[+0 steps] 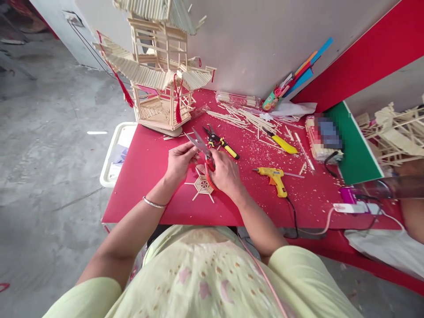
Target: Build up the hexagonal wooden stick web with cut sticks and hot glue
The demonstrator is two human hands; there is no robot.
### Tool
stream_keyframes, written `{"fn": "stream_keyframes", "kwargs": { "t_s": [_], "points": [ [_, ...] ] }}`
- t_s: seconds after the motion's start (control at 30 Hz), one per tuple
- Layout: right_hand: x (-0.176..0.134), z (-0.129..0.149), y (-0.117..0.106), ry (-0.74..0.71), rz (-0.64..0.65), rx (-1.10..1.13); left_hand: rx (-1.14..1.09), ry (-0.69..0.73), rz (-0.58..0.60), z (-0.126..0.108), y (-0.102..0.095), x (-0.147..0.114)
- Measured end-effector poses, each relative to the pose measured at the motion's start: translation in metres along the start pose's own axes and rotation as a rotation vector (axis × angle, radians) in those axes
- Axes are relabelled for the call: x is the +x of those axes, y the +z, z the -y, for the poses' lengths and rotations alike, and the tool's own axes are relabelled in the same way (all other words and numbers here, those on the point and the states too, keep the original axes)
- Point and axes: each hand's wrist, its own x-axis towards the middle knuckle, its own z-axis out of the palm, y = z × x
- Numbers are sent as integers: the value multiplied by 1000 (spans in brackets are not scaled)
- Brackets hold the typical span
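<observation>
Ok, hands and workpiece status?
Right hand grips open red-handled scissors. Left hand beside blades, grip unclear. Hexagonal stick web below. Black-and-yellow pliers close beyond.

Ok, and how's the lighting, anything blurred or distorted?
Head view: soft, fairly even light on the table, scissors fairly crisp; head view: pixelation covers a dark item on the stick pack; head view: sleeves at the bottom look stretched.

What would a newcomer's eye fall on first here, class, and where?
Probably the tall, pale wooden-stick pagoda model with red tassels, at the back left of the red table. Nearer the viewer, the right grip holds red-handled metal scissors close to a small web-shaped stick piece. Farther right lies a bright yellow glue gun.
</observation>
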Motion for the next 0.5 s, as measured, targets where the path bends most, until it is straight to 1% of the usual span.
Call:
{"fn": "stream_keyframes", "kwargs": {
  "t_s": [0.17, 0.33, 0.4, 0.5],
  "points": [
    [2, 2, 1, -2, -4, 7, 6, 44, -39, 0, 0, 1],
    [5, 6, 2, 12, 15, 9, 62, 96, -80, 2, -1, 3],
    [6, 6, 0, 27, 21, 12, 75, 119, -75, 3, 2, 4],
    [6, 3, -7, 49, 18, 14, 83, 138, -64, 3, 12, 5]
  ]
}}
